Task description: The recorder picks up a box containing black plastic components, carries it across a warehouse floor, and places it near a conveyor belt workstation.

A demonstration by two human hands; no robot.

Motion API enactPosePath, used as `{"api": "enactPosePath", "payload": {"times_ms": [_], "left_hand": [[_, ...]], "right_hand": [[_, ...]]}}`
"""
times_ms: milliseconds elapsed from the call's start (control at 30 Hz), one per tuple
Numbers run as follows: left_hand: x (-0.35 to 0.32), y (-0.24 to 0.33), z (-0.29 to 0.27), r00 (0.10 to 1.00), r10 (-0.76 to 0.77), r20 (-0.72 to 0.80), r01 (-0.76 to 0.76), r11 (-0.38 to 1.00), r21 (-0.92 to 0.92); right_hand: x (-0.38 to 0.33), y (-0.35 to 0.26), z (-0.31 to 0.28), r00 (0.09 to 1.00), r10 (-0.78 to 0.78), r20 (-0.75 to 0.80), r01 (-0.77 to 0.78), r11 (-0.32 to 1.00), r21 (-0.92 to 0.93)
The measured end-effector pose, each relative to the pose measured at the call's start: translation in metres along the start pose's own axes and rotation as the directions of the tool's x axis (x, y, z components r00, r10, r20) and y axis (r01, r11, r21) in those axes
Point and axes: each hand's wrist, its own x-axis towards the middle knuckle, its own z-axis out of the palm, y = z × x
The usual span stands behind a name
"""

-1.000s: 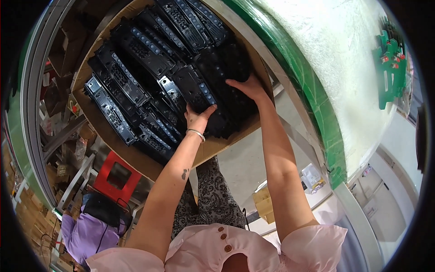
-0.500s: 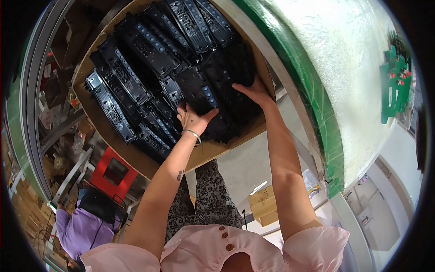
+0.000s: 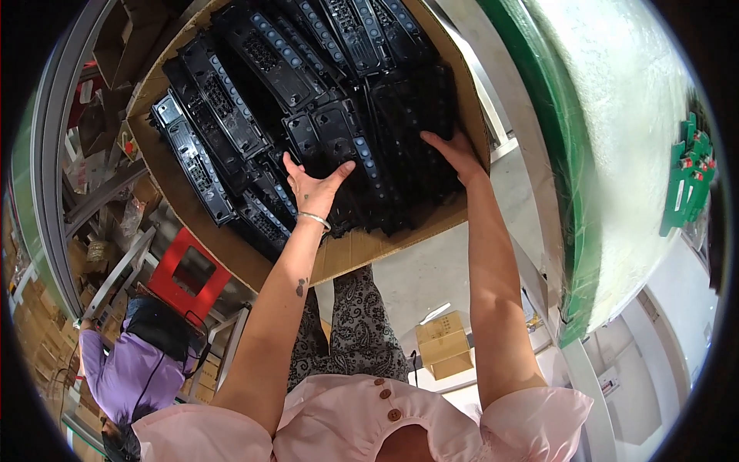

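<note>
Hands shifted; left hand (image 3: 314, 185) and right hand (image 3: 454, 151) flank black panel (image 3: 362, 165)

panels (image 3: 308, 85) in cardboard box (image 3: 362, 250) — left hand (image 3: 312, 185) left | right hand (image 3: 454, 150) right, both on panels

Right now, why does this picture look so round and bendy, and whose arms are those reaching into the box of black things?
The picture comes from a small camera worn on a person's head, looking down at their own hands. Its wide lens makes straight edges curve. The two bare arms coming up from the bottom belong to that person. The left hand, with a thin bracelet, is open and rests on a black plastic panel. The right hand presses on a stack of the same black panels. They all lie in a big cardboard box. Neither hand is gripping anything. At the lower left, another person in a purple top works nearby.
</note>
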Motion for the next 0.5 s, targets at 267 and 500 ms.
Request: {"api": "enactPosePath", "payload": {"times_ms": [267,500], "left_hand": [[-0.003,-0.004,0.006,0.982,0.184,-0.027,-0.183,0.982,0.046],[0.009,-0.014,-0.004,0.914,0.15,0.377,0.11,0.802,-0.587]], "right_hand": [[-0.003,-0.014,-0.002,0.987,0.088,0.136,-0.107,0.985,0.137],[-0.006,-0.026,-0.003,0.954,0.274,0.121,-0.278,0.961,0.011]]}}
